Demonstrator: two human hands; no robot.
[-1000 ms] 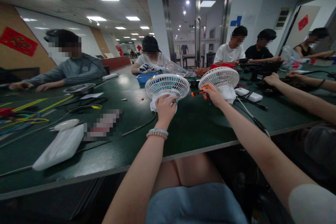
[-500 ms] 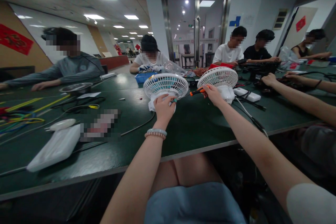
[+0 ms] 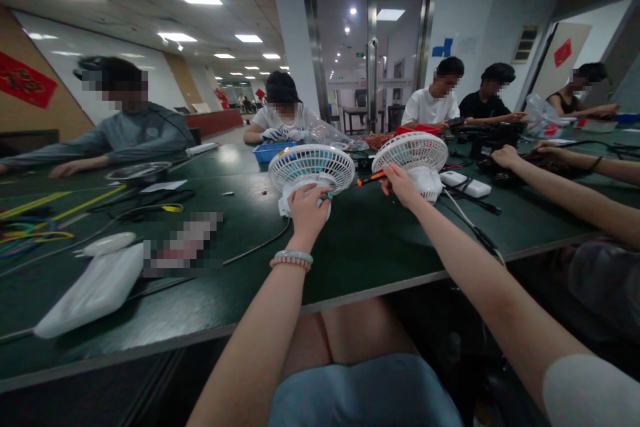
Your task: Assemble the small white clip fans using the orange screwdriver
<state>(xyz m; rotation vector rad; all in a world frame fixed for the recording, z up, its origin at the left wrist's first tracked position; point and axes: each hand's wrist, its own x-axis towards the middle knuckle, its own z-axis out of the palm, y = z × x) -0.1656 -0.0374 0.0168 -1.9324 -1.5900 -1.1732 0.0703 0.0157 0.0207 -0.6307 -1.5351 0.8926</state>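
Note:
A white fan with a round slatted grille lies tilted on the green table in front of me. My left hand is closed around the housing behind its grille, and a small teal piece shows at the fingertips. To the right, my right hand grips a screwdriver by its orange and black handle, pointing left at the first fan. The screwdriver's tip is too faint to make out. Just behind that hand sits a second white fan, its base partly hidden by my fingers.
A white power strip with a dark cable lies right of the fans. A blue tray stands behind them. On the left are a white foam-like packet, a metal bowl and coloured wires. Several people sit around the table.
The whole view has shifted slightly. My right hand still holds the screwdriver, with less of its handle showing beyond the fingers. The left hand stays on the fan.

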